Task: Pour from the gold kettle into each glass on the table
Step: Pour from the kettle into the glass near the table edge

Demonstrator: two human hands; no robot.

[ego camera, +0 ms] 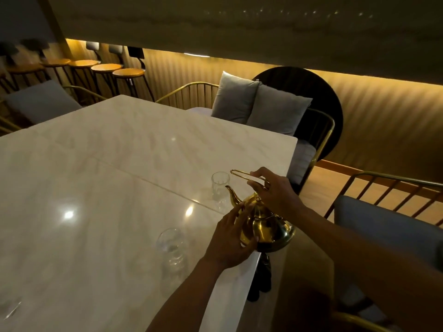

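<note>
gold kettle (pixel 263 224) at table (pixel 119 164) right edge | right hand (pixel 275 190) pinching wire handle, left hand (pixel 231 236) flat on body | risk: spout swings wide, missing far glass (pixel 220 185); thin grip may slip

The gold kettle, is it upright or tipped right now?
Tipped: the gold kettle leans spout-first toward the far glass, base lifted.

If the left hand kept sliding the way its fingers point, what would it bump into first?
Probably the gold kettle: the left hand already rests its fingertips against the kettle's side, just below the spout. Depth is hard to judge here.
</note>
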